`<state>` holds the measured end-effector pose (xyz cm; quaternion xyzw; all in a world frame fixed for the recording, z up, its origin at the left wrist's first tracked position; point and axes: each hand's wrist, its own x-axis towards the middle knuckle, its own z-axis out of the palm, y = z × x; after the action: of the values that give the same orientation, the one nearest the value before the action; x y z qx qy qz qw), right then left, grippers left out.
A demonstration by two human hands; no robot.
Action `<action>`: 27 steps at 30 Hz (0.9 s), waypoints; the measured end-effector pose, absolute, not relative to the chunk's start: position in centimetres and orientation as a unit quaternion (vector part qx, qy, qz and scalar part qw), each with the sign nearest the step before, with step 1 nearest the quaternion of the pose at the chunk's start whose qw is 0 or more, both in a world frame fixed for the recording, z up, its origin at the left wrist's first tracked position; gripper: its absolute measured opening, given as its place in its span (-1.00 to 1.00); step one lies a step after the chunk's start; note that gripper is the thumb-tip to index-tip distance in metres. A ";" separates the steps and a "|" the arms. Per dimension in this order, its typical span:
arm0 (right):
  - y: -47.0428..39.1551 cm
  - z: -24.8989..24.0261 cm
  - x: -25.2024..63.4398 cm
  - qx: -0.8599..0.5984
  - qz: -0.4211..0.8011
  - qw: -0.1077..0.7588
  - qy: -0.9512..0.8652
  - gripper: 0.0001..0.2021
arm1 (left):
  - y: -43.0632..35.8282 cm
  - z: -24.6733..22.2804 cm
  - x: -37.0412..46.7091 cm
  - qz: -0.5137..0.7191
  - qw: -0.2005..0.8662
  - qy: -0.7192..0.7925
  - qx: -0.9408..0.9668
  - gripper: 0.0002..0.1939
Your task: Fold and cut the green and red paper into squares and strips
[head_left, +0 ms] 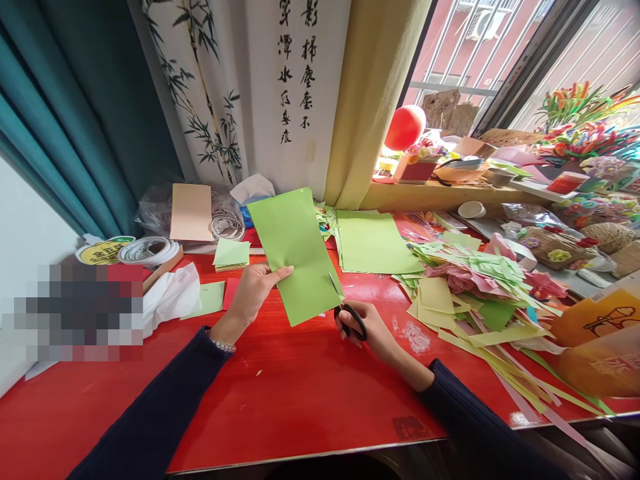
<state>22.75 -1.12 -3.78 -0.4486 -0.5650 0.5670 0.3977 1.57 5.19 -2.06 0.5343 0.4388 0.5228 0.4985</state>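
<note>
My left hand (259,287) pinches a green sheet of paper (300,247) near its left edge, thumb on top, and holds it tilted above the red table. In my right hand (367,323) is a pair of black-handled scissors (354,321). Its fingers go through the handle loops. The scissor blades are parted at the lower right edge of the sheet, one blade showing in front of it; whether they are cutting cannot be made out. Behind, a stack of larger green sheets (373,241) lies on the table. A small stack of pale green squares (232,255) sits beyond my left hand.
The red table (280,407) runs to a front edge near me. Paper scraps and strips (480,287) heap up on the right beside orange bags (600,327). Tape rolls (149,251) and crumpled white tissue (173,297) lie at left. Craft items crowd the windowsill.
</note>
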 end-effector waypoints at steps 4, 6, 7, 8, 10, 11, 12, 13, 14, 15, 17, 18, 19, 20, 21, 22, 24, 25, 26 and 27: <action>-1.0 -4.1 22.8 -0.447 0.566 0.395 -0.570 -0.63 | 5.2 -2.1 1.5 0.523 0.500 0.427 0.542 -0.77; -1.0 -4.2 22.9 -0.446 0.560 0.400 -0.572 -0.64 | 5.2 -2.1 1.4 0.527 0.497 0.423 0.545 -0.76; -1.0 -4.2 22.8 -0.446 0.557 0.404 -0.572 -0.65 | 5.2 -2.2 1.4 0.529 0.495 0.423 0.545 -0.76; -1.0 -4.2 22.8 -0.446 0.555 0.409 -0.571 -0.65 | 5.2 -2.2 1.4 0.530 0.494 0.424 0.544 -0.76; -1.0 -4.2 22.8 -0.445 0.557 0.414 -0.566 -0.66 | 5.3 -2.2 1.4 0.530 0.492 0.427 0.542 -0.75; -1.0 -4.1 22.8 -0.446 0.559 0.415 -0.563 -0.66 | 5.3 -2.1 1.4 0.531 0.493 0.428 0.541 -0.74; -1.0 -4.1 22.8 -0.446 0.563 0.414 -0.559 -0.66 | 5.3 -2.1 1.5 0.531 0.494 0.428 0.540 -0.73; -1.0 -4.1 22.8 -0.449 0.566 0.411 -0.556 -0.65 | 5.2 -2.1 1.5 0.530 0.494 0.428 0.540 -0.73; -1.0 -4.2 22.8 -0.452 0.568 0.408 -0.554 -0.65 | 5.2 -2.0 1.5 0.528 0.495 0.430 0.541 -0.73; -1.0 -4.2 22.8 -0.454 0.569 0.406 -0.552 -0.64 | 5.2 -2.0 1.6 0.525 0.495 0.432 0.541 -0.73; -0.9 -4.3 22.9 -0.458 0.570 0.404 -0.550 -0.62 | 5.0 -1.9 1.7 0.519 0.493 0.437 0.544 -0.74; -0.9 -4.3 22.9 -0.459 0.570 0.405 -0.548 -0.61 | 5.0 -1.9 1.7 0.517 0.492 0.438 0.547 -0.74; -0.9 -4.4 22.9 -0.459 0.571 0.407 -0.546 -0.61 | 5.0 -1.9 1.8 0.515 0.490 0.439 0.549 -0.75; -0.9 -4.4 22.9 -0.458 0.572 0.410 -0.544 -0.61 | 4.9 -1.9 1.8 0.513 0.488 0.440 0.552 -0.75; -0.9 -4.5 22.9 -0.456 0.573 0.414 -0.541 -0.61 | 4.9 -1.9 1.8 0.512 0.486 0.442 0.554 -0.76; -0.9 -4.5 22.9 -0.452 0.574 0.418 -0.540 -0.61 | 4.9 -1.9 1.8 0.510 0.484 0.444 0.555 -0.77; -0.9 -4.5 22.9 -0.446 0.580 0.423 -0.534 -0.63 | 5.0 -2.0 1.8 0.510 0.483 0.446 0.554 -0.77; -0.9 -4.5 22.9 -0.445 0.584 0.426 -0.528 -0.64 | 5.0 -2.1 1.8 0.511 0.484 0.446 0.553 -0.77; -0.9 -4.5 22.9 -0.444 0.589 0.430 -0.521 -0.62 | 5.0 -2.1 1.8 0.512 0.486 0.444 0.552 -0.77; -1.0 -4.5 22.9 -0.444 0.592 0.434 -0.514 -0.54 | 5.0 -2.1 1.8 0.513 0.487 0.442 0.552 -0.77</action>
<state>22.87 -0.96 -4.50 -0.4439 -0.5136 0.5924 0.4339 1.81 4.99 -2.11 0.5517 0.4420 0.5133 0.4867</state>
